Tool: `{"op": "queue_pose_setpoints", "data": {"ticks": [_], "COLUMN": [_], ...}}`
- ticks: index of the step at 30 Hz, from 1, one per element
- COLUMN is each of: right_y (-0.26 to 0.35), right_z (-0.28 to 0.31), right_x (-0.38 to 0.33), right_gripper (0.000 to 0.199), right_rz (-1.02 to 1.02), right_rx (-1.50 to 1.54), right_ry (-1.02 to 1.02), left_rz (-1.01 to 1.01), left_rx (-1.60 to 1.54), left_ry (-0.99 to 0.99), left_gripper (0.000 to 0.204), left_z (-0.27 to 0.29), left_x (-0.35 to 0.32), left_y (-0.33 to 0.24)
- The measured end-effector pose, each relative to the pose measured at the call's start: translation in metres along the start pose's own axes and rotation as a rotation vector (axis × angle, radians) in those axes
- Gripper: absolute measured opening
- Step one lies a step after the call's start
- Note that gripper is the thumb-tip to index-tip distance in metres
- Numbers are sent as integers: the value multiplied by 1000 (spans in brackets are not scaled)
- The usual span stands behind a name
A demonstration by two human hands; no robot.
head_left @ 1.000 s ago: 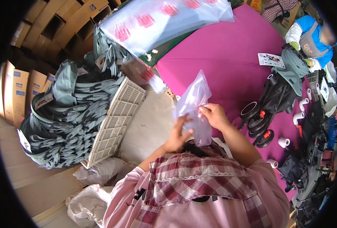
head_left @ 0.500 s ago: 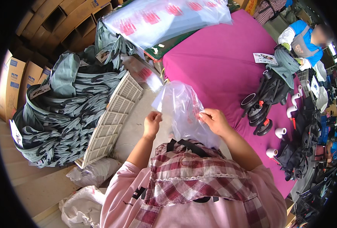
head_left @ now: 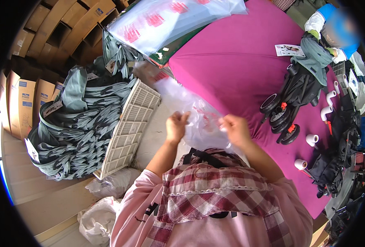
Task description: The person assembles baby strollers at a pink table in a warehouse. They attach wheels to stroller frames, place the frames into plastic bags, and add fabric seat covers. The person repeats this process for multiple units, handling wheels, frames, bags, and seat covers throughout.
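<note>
A clear plastic bag (head_left: 205,119) with red print hangs in front of my body, spread between both hands. My left hand (head_left: 177,126) is closed in a pinch at the bag's left edge. At the opposite edge, my right hand (head_left: 235,129) has its fingers pressed together on the film, slightly blurred. The bag's far end reaches toward the corner of the magenta-covered table (head_left: 223,61), and its lower part drops in front of my checked apron (head_left: 215,181).
Left stands a white plastic crate (head_left: 129,127) packed with grey-green fabric pieces (head_left: 79,123). Flat printed plastic bags (head_left: 166,24) lie at the back. On the table's right are a folded black stroller frame (head_left: 287,107) and white rolls (head_left: 312,140). A co-worker (head_left: 341,29) stands beyond.
My left hand has moved right and up to the bag's edge; before, it was apart from it. The bag has lowered and spread flatter. The view has shifted slightly.
</note>
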State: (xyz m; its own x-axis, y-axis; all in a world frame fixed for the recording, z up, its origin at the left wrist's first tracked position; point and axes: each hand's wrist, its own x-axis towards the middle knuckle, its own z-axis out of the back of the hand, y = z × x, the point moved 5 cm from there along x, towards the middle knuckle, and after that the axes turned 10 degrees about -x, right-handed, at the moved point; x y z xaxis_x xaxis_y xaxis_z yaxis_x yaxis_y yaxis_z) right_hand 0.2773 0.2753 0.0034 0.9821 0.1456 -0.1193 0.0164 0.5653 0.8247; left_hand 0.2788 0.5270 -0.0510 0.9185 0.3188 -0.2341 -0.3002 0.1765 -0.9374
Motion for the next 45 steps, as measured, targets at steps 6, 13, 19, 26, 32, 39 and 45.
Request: {"op": "queue_pose_setpoints", "data": {"ticks": [6, 13, 19, 26, 32, 39, 45], "right_y": [-52, -8, -146, 40, -39, -60, 295], "right_z": [95, 22, 213, 73, 85, 9, 2], "right_x": [15, -24, -7, 69, 106, 139, 197], "right_gripper": [26, 15, 34, 59, 31, 36, 21], "right_rz": [-29, 366, -332, 470, 125, -62, 706], "right_rx": [154, -299, -906, -807, -1106, -1234, 310], "right_ry": [-260, 279, -68, 94, 89, 747, 53], "left_rz": [140, 18, -173, -757, -476, -60, -291], "left_rx": [467, -359, -140, -52, 575, 367, 196], "left_ry": [-224, 94, -155, 543, 438, 18, -908], "left_gripper": [24, 18, 10, 36, 34, 36, 26], "left_z": [62, -55, 12, -78, 4, 52, 244], "left_x": [31, 30, 72, -45, -26, -61, -66], "left_y": [138, 8, 69, -170, -35, 141, -160]}}
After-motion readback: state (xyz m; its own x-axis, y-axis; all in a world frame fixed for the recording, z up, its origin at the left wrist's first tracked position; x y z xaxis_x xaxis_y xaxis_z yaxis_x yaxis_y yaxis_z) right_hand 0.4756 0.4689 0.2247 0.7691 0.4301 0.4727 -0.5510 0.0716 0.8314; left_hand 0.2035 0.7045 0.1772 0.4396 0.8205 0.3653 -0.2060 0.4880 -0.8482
